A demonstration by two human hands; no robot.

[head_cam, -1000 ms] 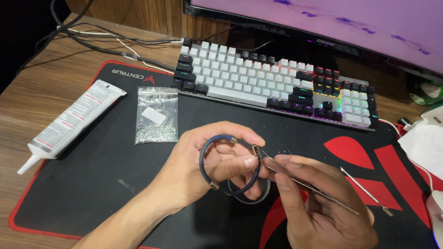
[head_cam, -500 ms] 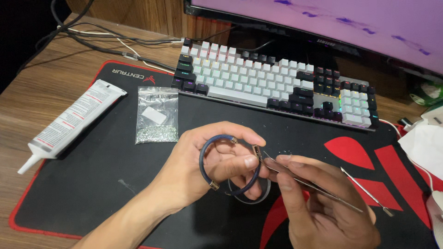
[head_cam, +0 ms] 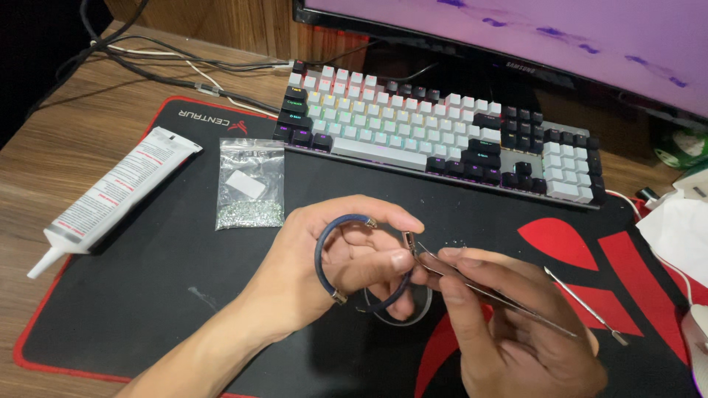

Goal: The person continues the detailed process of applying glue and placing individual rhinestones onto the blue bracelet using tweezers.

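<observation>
1. Closely held over the black and red desk mat: dark blue cord bracelet with small gold end caps, pinched in left hand, thumb and fingers closed around loop.
2. Bracelet loop standing nearly upright, open ends turned to the right, toward tweezers.
3. Tweezers gripped in right hand, fingers closed narrow on the metal legs; long axis running from lower right up to left, tips touching small metal clasp piece at bracelet end, just beside left thumb.
4. Right hand nearer to clasp piece; left hand only steadying.
5. Under the hands: clear round ring or lid, partly hidden, cannot tell exactly which.
6. Further out on mat: small clear bag of tiny rhinestones at left, white glue tube beside mat edge, thin metal pick tool at right.
7. Behind: lit mechanical keyboard and monitor.
</observation>
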